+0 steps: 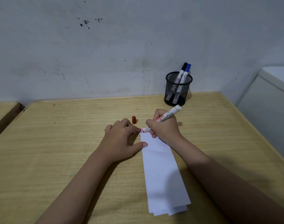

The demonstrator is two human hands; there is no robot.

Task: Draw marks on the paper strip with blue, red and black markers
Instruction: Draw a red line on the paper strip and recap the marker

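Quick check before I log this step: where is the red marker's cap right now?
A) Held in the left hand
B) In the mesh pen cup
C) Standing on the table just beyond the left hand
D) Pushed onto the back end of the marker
C: the red cap stands alone on the table, just past the left hand, while the right hand holds the uncapped red marker at the paper strip.

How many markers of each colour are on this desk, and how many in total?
Red marker, in the right hand: 1
Blue marker, in the mesh pen holder: 1
Black marker, in the same holder: 1
Total: 3
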